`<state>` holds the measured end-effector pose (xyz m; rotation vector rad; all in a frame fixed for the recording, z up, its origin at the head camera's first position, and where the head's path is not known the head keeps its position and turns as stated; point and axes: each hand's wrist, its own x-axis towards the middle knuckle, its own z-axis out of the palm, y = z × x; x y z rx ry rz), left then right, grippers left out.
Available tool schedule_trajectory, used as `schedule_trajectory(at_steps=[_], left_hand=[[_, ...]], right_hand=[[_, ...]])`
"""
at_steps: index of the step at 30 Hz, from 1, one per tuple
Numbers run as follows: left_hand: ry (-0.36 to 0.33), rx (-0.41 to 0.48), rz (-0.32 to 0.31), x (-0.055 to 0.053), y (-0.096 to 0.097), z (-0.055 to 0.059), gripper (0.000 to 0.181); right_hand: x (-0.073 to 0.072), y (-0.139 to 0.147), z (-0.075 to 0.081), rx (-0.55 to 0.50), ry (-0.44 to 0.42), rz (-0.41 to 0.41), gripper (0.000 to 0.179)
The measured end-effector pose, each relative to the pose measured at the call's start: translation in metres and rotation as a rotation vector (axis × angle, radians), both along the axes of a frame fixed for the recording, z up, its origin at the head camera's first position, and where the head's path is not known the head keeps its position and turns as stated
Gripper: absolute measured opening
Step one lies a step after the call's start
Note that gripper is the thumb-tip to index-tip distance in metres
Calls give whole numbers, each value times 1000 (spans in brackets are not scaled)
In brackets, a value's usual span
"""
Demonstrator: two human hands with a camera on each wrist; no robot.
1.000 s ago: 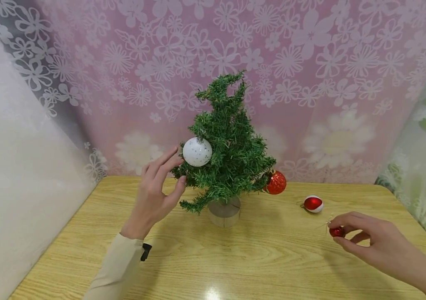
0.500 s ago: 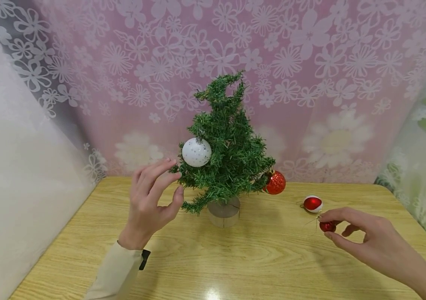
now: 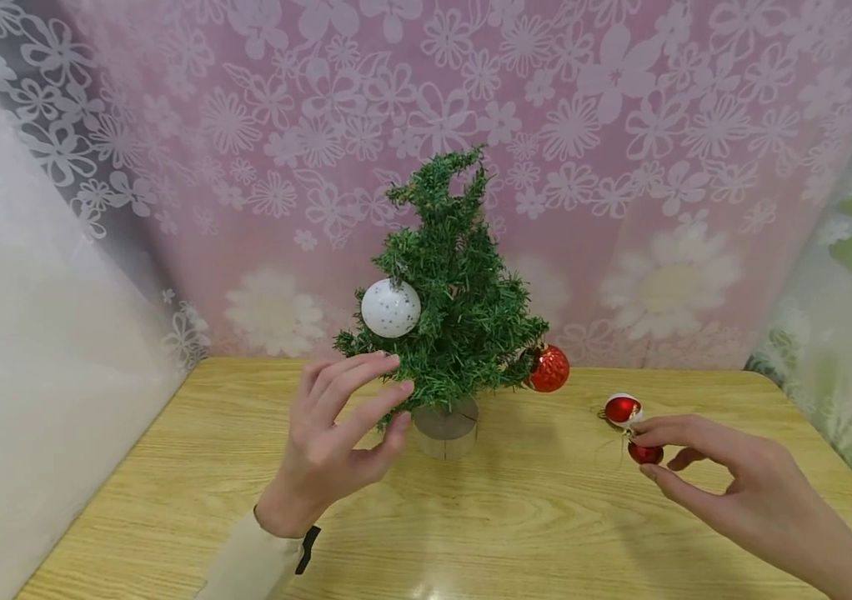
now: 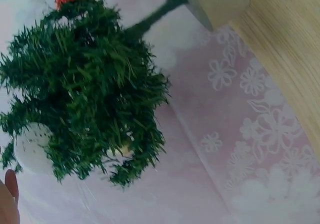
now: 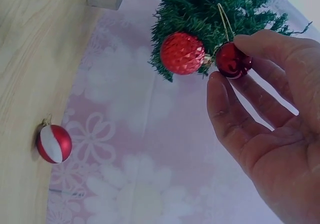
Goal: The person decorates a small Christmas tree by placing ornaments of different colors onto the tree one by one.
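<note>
A small green artificial Christmas tree point(image 3: 456, 300) stands on the table, with a white speckled bauble point(image 3: 391, 308) hanging at its left and a textured red bauble point(image 3: 548, 368) at its lower right. My left hand point(image 3: 343, 442) is in front of the lower left branches, fingers loosely bent and holding nothing. Between thumb and fingers, my right hand point(image 3: 741, 479) pinches a small shiny dark red bauble point(image 5: 232, 60), its gold loop sticking up in the right wrist view. A red and white bauble point(image 5: 54, 144) lies on the table just beyond that hand.
The wooden table point(image 3: 516, 533) reaches back to a pink floral curtain point(image 3: 306, 158). Pale sheeting point(image 3: 43, 333) hangs along the left side, and leaf-patterned cloth on the right. The tree's round base point(image 3: 446, 429) rests near the table's middle.
My left hand has drawn down from beside the white bauble, then moved right, in front of the lower branches. My right hand has carried the small red bauble slightly left.
</note>
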<state>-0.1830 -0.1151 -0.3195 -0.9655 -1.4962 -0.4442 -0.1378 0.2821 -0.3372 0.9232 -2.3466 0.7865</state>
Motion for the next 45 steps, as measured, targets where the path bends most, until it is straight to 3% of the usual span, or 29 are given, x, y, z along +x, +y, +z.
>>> schedule_trajectory(at_steps=[7,13,21,27,32,35,40,45], left_hand=[[-118,-81,154,1,5,-12,25],[-208,-74,206,-2,6,-22,31],[-302,-52,207,-8,7,-28,43],[-360,-17,183,-14,3,-28,44],[-408,-5,157,-18,1,-29,42],[-424,-3,143,-21,1,-31,42],[-433,1,118,-23,1,-31,39],[-371,36,93,-19,1,-29,36]], right_hand=[[3,-8,7,15,32,1,68],[3,-10,6,6,24,-5,68],[4,-12,9,16,29,0,68],[3,-11,8,1,28,25,43],[4,-11,7,8,27,16,62],[4,-11,7,7,34,23,60],[5,-11,7,-2,25,32,49],[6,-13,9,-4,50,7,49]])
